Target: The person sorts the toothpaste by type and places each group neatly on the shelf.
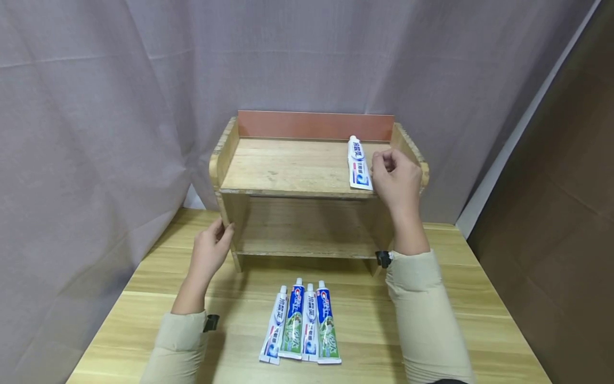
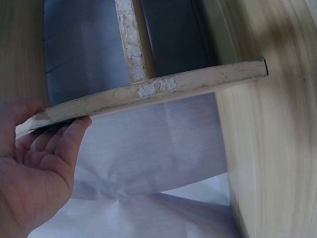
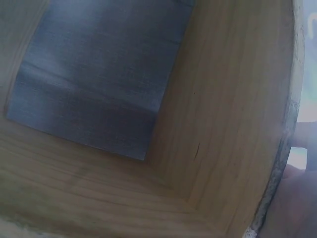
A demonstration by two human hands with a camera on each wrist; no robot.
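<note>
Left hand [image 1: 211, 249] grips rack [image 1: 288, 165], left edge: brace steadily. Right hand [image 1: 399, 180], beside toothpaste [image 1: 358, 165] near front-right corner: grip indeterminate.

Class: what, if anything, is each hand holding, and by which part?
The left hand grips the shelf by its left side panel's front edge. Whether the right hand holds anything cannot be told.

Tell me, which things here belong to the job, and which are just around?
Apparently part of the job:
Wooden shelf, gripped by the left hand
White tube lying on its top board, beside the right hand
Four tubes on the table

Just around:
Gray curtain behind the shelf
Brown surface at far right
</note>
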